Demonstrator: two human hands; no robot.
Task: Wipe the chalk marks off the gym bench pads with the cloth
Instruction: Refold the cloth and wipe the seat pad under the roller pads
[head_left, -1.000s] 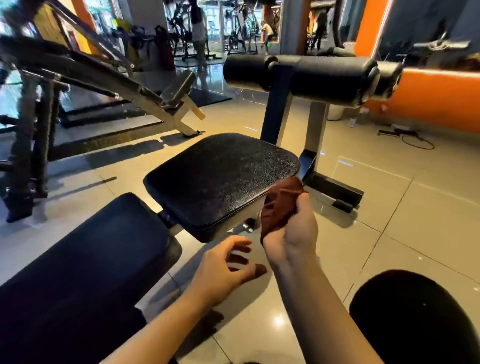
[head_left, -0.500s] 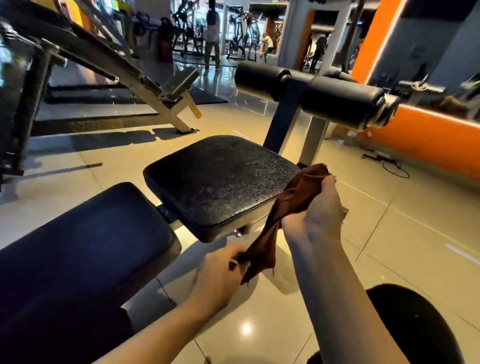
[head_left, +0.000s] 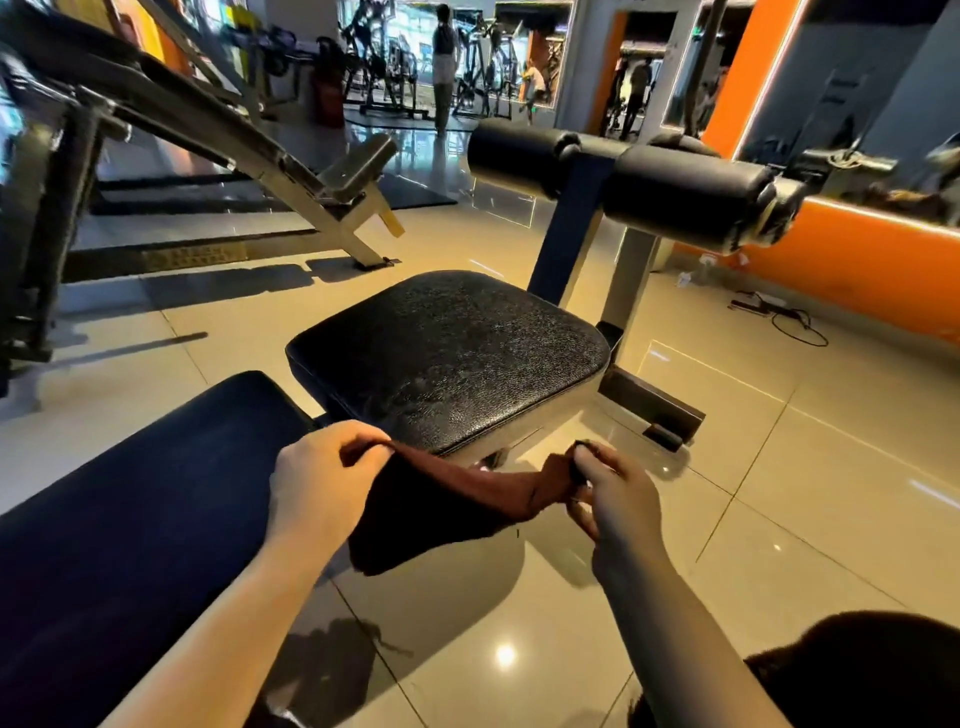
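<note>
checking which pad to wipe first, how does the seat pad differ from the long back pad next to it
The seat pad is short and squarish, its pebbled black surface catching light with pale speckling; the back pad is longer, looks smooth and uniformly dark, with no marks I can make out. The seat pad lies farther off, past both hands; the back pad runs beside the left hand. Both are dark padded surfaces on one bench, and the cloth touches neither.

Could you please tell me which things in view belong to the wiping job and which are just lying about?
Job:
cloth, held by left hand and right hand
seat pad
back pad
roller pads

Lying about:
incline bench
cable on the floor
</note>
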